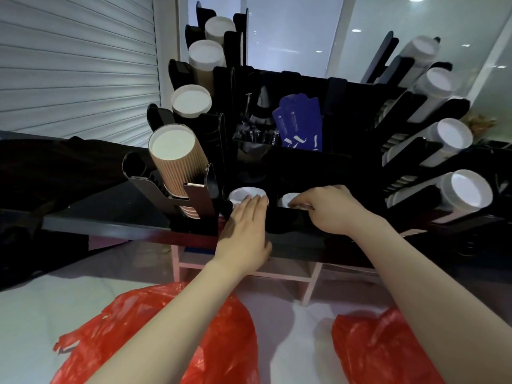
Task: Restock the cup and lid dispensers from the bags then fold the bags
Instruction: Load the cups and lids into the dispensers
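The biggest thing here is the black dispenser rack [304, 167] on a dark counter [110, 223]. Tubes of cups fan out on both sides of it, brown ribbed cups [177, 159] on the left and white cups [465, 192] on the right. Down on the pale floor, well below the hands, lie the left red bag [155, 336] and the right red bag [388, 350], both slumped and crumpled, neither folded yet. The person reaches over the counter edge to the two low front slots of the rack. The left hand [243, 220] is flat, fingers straight and together, fingertips resting on top of the left white stack [245, 193] and holding nothing. The right hand [329, 209] has its fingers curled down over the right white stack [285, 201] and looks to be gripping it. Honestly, the slots are so dark it's hard to say if these are lids or small cups. Both stacks sit right at the fingertips with their axis running down into the slots, so seating them would probably mean a push straight down. Each hand is nearer its own side, so no crossing is needed. Room is tight: the slot walls hug both stacks, and the brown tube hangs just beside the left one. Toward the person it's open, so pulling back to the bags looks easy.
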A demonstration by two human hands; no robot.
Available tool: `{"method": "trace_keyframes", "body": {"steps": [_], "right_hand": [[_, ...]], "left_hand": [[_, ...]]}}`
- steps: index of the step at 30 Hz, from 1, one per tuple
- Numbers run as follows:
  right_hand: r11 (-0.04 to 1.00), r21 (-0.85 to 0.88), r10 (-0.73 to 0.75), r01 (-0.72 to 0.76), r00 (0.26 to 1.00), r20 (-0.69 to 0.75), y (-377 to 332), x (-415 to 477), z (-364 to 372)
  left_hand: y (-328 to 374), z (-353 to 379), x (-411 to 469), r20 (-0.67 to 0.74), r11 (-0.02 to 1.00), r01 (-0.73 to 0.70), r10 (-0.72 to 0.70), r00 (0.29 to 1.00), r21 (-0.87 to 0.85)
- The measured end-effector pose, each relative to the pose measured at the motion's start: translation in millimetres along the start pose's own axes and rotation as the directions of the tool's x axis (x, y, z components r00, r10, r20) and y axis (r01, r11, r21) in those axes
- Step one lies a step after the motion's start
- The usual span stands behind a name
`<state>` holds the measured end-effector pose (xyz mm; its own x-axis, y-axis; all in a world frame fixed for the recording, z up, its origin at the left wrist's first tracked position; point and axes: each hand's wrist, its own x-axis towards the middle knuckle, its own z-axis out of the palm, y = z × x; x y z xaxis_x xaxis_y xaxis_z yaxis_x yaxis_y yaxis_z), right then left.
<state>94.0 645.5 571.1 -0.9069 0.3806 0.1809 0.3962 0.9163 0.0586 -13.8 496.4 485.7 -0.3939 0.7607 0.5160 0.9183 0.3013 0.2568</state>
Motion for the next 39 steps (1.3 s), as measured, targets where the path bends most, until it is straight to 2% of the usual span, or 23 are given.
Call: {"method": "trace_keyframes", "body": {"steps": [10, 14, 16, 19, 21, 23, 29, 33, 39], "right_hand": [[0.999, 0.054, -0.009, 0.005, 0.996, 0.084, -8, -13, 12], [0.990, 0.141, 0.012, -0.016, 1.000, 0.027, -7, -22, 20], [0.985, 0.172, 0.045, -0.033, 0.997, -0.063, -6, -29, 28], [0.976, 0.117, 0.209, -0.185, 0.947, -0.246, 3, -43, 38], [0.945, 0.075, 0.326, -0.317, 0.912, -0.249, 15, -53, 42], [0.931, 0.003, 0.358, -0.365, 0.911, -0.205, 24, -59, 45], [0.947, -0.045, 0.316, -0.319, 0.946, -0.067, 31, -52, 41], [0.950, 0.036, 0.310, -0.311, 0.951, 0.010, 36, -56, 32], [0.946, 0.300, 0.182, -0.124, 0.968, -0.174, 34, -94, 23]], "left_hand": [[0, -7, -1, 0.045, 0.997, 0.031, -0.028, 0.999, -0.067], [4, -8, -13, 0.036, 0.997, 0.040, -0.037, 0.999, -0.070], [6, -9, -19, 0.032, 0.998, 0.023, -0.021, 0.999, -0.062], [7, -11, -21, 0.021, 0.999, -0.004, 0.005, 1.000, -0.043], [9, -11, -21, 0.018, 0.999, -0.025, 0.025, 1.000, -0.028], [12, -11, -20, 0.031, 0.999, -0.037, 0.038, 0.999, -0.022], [31, -7, -23, 0.022, 0.996, -0.084, 0.084, 0.996, -0.013], [45, -4, -27, 0.005, 0.995, -0.100, 0.101, 0.995, -0.009], [60, -3, -33, -0.004, 0.994, -0.112, 0.112, 0.994, 0.007]]}}
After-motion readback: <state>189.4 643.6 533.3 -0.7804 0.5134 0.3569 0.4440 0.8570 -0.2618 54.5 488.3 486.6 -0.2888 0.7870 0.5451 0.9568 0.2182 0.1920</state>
